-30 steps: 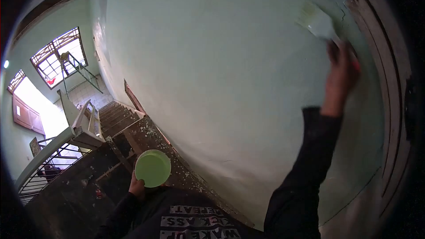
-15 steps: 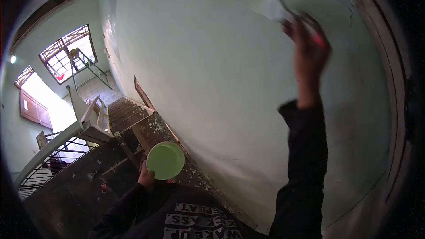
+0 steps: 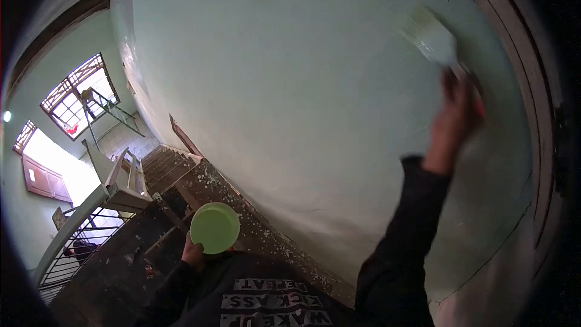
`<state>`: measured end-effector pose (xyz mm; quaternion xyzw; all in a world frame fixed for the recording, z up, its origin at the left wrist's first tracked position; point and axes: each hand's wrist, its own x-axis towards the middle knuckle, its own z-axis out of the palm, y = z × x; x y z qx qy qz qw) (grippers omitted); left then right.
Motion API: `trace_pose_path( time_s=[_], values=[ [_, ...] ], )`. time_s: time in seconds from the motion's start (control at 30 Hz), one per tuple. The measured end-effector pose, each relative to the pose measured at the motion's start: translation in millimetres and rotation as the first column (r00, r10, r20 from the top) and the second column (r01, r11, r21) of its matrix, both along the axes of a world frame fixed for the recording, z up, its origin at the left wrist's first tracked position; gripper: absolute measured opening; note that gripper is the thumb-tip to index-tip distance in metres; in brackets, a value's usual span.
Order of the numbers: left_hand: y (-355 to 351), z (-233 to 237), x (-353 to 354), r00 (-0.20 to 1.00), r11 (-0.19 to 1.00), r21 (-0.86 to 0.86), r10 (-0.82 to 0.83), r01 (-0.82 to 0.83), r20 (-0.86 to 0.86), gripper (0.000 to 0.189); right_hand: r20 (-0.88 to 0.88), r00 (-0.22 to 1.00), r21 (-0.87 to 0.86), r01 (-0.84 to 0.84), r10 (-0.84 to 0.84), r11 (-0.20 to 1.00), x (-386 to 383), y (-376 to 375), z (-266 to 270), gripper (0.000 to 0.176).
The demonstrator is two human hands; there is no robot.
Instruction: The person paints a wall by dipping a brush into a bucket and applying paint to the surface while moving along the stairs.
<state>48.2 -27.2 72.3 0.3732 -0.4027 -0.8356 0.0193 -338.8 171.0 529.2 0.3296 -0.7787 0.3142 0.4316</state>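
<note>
Brush (image 3: 432, 37) farther right along wall (image 3: 272, 115) than before | right hand (image 3: 454, 118) grips brush | left hand (image 3: 192, 254) grips bowl (image 3: 216, 208)

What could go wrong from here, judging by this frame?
The left hand holds the green bowl at one side only, so it might tip and spill any contents. The right hand holds the paintbrush raised at the wall, so drips could reach the sleeve. Stairs descend nearby; a misstep might mean a fall.
</note>
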Motion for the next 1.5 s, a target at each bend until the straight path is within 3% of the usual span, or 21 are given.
trace_pose_path(
  time_s=[0.07,0.13,0.23,0.33,0.4,0.43,0.47,0.5,0.53,0.63,0.73,0.77,0.83,0.9,1.0,1.1,1.2,1.3,1.4,1.47,1.5],
  values=[
    [-1.7,5.4,-4.5,0.999,1.0,-0.018,-0.007,0.007,-0.034,0.04,0.158,0.946,-0.621,-0.126,0.282,0.774,51.0,43.0,14.7,0.044],
    [-4.5,13.9,-12.9,0.999,1.0,-0.023,-0.009,0.008,-0.052,0.036,0.142,0.973,-0.554,-0.074,0.181,0.829,67.5,93.4,24.5,0.041],
    [-3.6,17.7,-18.9,0.999,0.993,0.113,0.024,-0.02,-0.031,0.036,0.113,0.952,-0.501,-0.191,0.283,0.844,80.8,119.4,33.1,0.042],
    [-0.5,-0.5,-20.2,0.996,0.998,-0.053,-0.047,0.043,-0.079,0.041,0.113,0.955,-0.494,-0.184,0.273,0.85,86.2,99.1,12.6,0.04],
    [4.1,9.4,-26.6,0.998,0.987,0.164,0.008,0.002,-0.061,0.05,0.333,0.882,-0.357,-0.208,0.332,0.91,96.0,75.0,-26.1,0.031],
    [8.6,-53.6,-16.1,0.929,0.874,-0.478,-0.242,0.083,-0.281,0.054,0.545,0.763,-0.251,-0.246,0.347,0.936,111.8,51.2,-47.4,0.025],
    [13.0,-73.7,-20.8,0.933,0.873,-0.48,-0.24,0.086,-0.268,0.054,0.716,0.559,-0.246,-0.359,0.419,0.9,118.9,36.1,-79.5,0.022],
    [17.4,-85.9,-23.7,0.961,0.957,-0.282,-0.138,0.066,-0.242,0.052,0.786,0.482,-0.127,-0.486,0.387,0.865,133.6,6.8,-107.7,0.02],
    [20.3,-93.2,-25.6,0.98,0.997,-0.075,-0.042,0.027,-0.193,0.051,0.723,0.614,0.277,-0.678,0.317,0.681,139.0,-17.6,-129.4,0.023],
    [26.8,-95.2,-30.6,0.982,0.961,-0.268,-0.114,0.07,-0.152,0.049,0.882,0.387,0.259,-0.875,0.27,0.408,171.8,-48.5,-222.6,0.023],
    [18.7,-81.3,-35.6,0.942,0.834,-0.48,-0.332,0.272,-0.043,0.052,0.908,0.395,0.308,-0.856,0.141,0.417,192.1,-53.9,-303.5,0.021],
    [20.0,-86.0,-35.0,0.944,0.833,-0.476,-0.33,0.281,-0.021,0.052,0.916,0.375,0.288,-0.863,0.144,0.416,193.4,-50.9,-334.9,0.021],
    [24.4,-102.5,-36.7,0.944,0.743,-0.599,-0.324,0.299,0.069,0.061,0.836,0.541,0.462,-0.785,0.091,0.413,196.2,-42.6,-388.3,0.015],
    [24.9,-99.8,-35.0,0.931,0.731,-0.59,-0.347,0.343,0.112,0.064,0.856,0.516,0.454,-0.781,0.032,0.429,202.3,-38.5,-402.7,0.014],
    [27.3,-80.2,-39.0,0.922,0.795,-0.469,-0.359,0.385,0.149,0.068,0.833,0.531,0.421,-0.79,0.155,0.446,203.3,-33.5,-385.3,0.014],
    [30.3,-82.7,-37.0,0.914,0.757,-0.522,-0.385,0.393,0.131,0.066,0.944,0.307,0.323,-0.774,-0.124,0.544,206.9,-28.9,-346.1,0.016],
    [35.1,-98.3,-32.0,0.887,0.677,-0.624,-0.458,0.389,0.057,0.066,0.926,0.372,0.215,-0.659,0.065,0.721,212.7,-4.7,-338.0,0.019],
    [47.2,-55.7,-38.4,0.933,0.865,-0.372,-0.359,0.336,0.008,0.064,0.875,0.427,0.008,-0.484,0.228,0.875,222.5,33.1,-340.2,0.021],
    [58.7,-14.2,-44.5,0.935,0.904,-0.252,-0.353,0.345,0.014,0.064,0.954,0.282,-0.011,-0.295,0.098,0.956,231.4,62.6,-339.9,0.019],
    [63.8,-47.1,-37.7,0.916,0.858,-0.34,-0.399,0.385,0.029,0.064,0.989,0.047,-0.137,-0.06,0.14,0.989,238.4,81.7,-340.4,0.026],
    [66.1,-62.8,-34.1,0.9,0.808,-0.424,-0.433,0.409,0.043,0.065,0.989,0.046,-0.141,-0.054,0.143,0.989,240.8,91.0,-343.1,0.026]
  ],
)
